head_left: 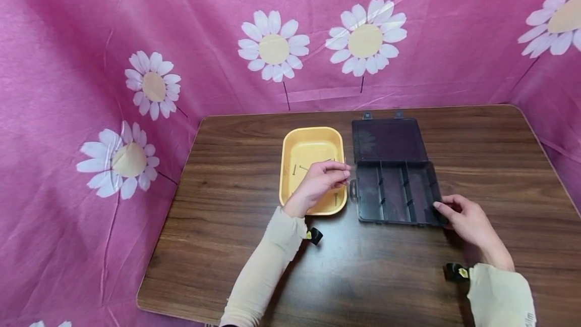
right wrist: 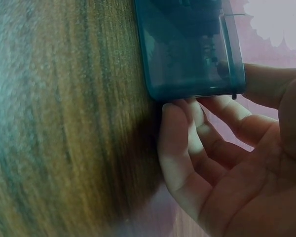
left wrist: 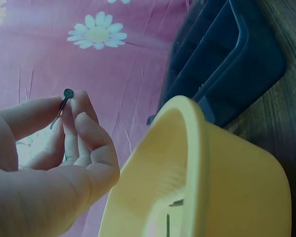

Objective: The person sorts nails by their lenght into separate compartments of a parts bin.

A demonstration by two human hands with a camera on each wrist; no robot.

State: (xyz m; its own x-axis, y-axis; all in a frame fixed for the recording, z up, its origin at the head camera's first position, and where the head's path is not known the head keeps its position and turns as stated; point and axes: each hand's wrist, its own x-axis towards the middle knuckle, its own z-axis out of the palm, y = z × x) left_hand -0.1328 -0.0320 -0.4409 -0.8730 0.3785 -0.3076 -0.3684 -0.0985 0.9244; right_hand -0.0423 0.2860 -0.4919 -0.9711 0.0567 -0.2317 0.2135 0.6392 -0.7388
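Between its fingertips my left hand pinches a thin nail, whose textured round head shows in the left wrist view. That hand is over the right rim of a yellow tray. More nails lie scattered on the tray's floor. Just right of it stands a dark see-through organizer box with its lid laid back. My right hand grips the box's near right corner, thumb over the wall and the other fingers along the outside.
The wooden table has its far edge by a pink daisy-print cloth. Dividers split the box into long compartments. A handle juts from its left side toward the tray. Small black devices sit at both wrists.
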